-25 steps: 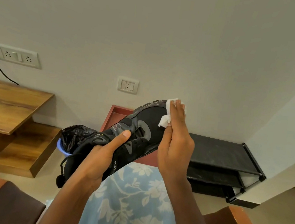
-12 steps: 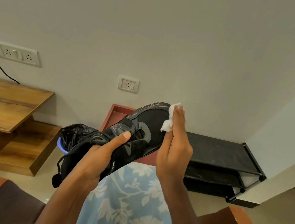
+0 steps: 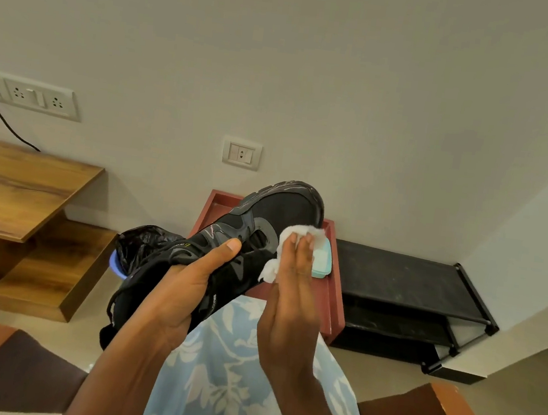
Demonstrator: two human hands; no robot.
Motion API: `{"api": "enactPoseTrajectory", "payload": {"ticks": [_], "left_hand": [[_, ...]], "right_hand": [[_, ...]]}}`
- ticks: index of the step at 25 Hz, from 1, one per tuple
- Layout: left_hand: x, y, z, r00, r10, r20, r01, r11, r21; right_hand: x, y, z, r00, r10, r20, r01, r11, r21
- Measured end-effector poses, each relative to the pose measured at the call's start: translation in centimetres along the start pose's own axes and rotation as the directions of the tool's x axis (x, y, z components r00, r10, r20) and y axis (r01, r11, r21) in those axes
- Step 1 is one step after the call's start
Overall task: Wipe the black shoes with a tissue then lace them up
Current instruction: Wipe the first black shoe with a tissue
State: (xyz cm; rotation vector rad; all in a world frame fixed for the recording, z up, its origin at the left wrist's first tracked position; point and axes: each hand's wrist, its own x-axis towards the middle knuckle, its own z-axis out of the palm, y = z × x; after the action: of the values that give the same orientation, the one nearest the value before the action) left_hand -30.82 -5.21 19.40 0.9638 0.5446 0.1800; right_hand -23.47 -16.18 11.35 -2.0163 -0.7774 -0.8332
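A black shoe (image 3: 275,212) is held up in front of me, toe pointing up and to the right. My left hand (image 3: 187,286) grips it around the middle, thumb laid across the upper. My right hand (image 3: 290,299) presses a crumpled white tissue (image 3: 291,240) against the shoe's side just below the toe, fingers straight over the tissue. A loose black lace hangs near the heel at the lower left. A second shoe is not in sight.
A reddish tray-topped stand (image 3: 335,284) behind the shoe carries a pale teal box (image 3: 323,261). A black shoe rack (image 3: 404,285) stands at the right wall, a wooden shelf unit (image 3: 18,196) at the left. A black bag lines a blue bin (image 3: 138,247). Chair arms flank my lap.
My right hand has slid the tissue down from the toe tip along the shoe's side. The teal box behind is now uncovered. My left hand keeps its grip.
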Motion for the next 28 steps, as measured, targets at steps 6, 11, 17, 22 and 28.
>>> {"api": "enactPoseTrajectory", "payload": {"ticks": [6, 11, 17, 22, 28], "left_hand": [[0.1, -0.4, 0.1, 0.998, 0.059, -0.015, -0.058, 0.997, 0.058], [0.6, -1.1, -0.3, 0.995, 0.096, -0.014, -0.094, 0.989, 0.112], [0.9, -2.3, 0.0, 0.984, 0.180, -0.003, -0.172, 0.944, 0.282], [1.1, -2.7, -0.2, 0.968, 0.240, -0.069, -0.190, 0.888, 0.420], [0.7, -2.7, -0.4, 0.969, 0.244, 0.027, -0.230, 0.865, 0.445]], "right_hand": [[2.6, -0.2, -0.3, 0.991, -0.121, 0.053, 0.121, 0.993, 0.016], [2.7, 1.4, -0.5, 0.985, -0.138, 0.108, 0.131, 0.989, 0.075], [4.1, 1.4, -0.8, 0.998, -0.065, 0.025, 0.064, 0.997, 0.046], [3.4, 1.9, -1.1, 0.981, -0.170, 0.089, 0.166, 0.984, 0.058], [4.7, 4.3, -2.4, 0.980, 0.190, -0.067, -0.183, 0.979, 0.089]]}}
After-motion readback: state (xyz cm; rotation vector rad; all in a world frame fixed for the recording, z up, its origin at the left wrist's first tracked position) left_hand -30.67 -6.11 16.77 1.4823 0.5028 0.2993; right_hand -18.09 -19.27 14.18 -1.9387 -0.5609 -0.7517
